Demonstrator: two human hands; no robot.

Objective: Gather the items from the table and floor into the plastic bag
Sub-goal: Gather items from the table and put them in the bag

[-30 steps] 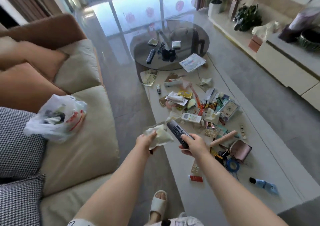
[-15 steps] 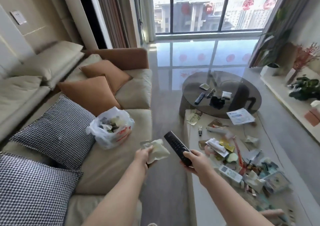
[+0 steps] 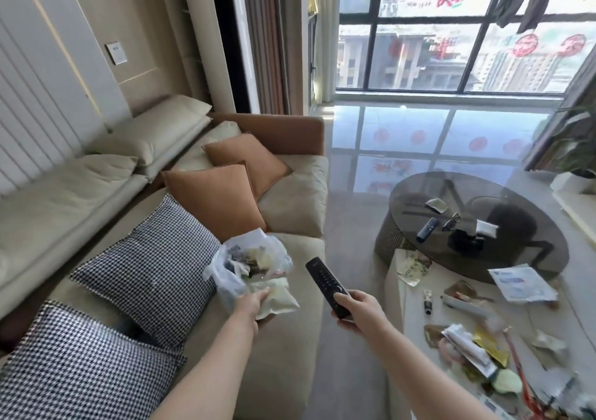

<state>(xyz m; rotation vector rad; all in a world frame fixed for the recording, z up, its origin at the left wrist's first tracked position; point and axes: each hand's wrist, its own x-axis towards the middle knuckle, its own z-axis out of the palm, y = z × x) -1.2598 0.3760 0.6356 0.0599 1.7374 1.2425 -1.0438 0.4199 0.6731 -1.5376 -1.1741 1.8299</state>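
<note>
A clear plastic bag (image 3: 225, 277) stuffed with scraps sits on the beige sofa seat (image 3: 290, 355). My left hand (image 3: 253, 303) holds a pale crumpled wrapper (image 3: 277, 297) right against the bag's near side. My right hand (image 3: 358, 306) grips the lower end of a black remote control (image 3: 325, 284), held up over the gap between sofa and table. Scattered litter (image 3: 467, 352), such as wrappers, packets and papers, covers the long white table (image 3: 409, 323) at the lower right.
A round dark glass table (image 3: 477, 226) beyond the white one carries another remote (image 3: 427, 230), a black object and small packets. Checked cushions (image 3: 151, 268) and orange cushions (image 3: 219, 194) line the sofa. Glossy floor stretches to the window.
My view has swung left and up toward the sofa. My left hand has carried the wrapper from mid-air over to the plastic bag. The right hand still holds the remote.
</note>
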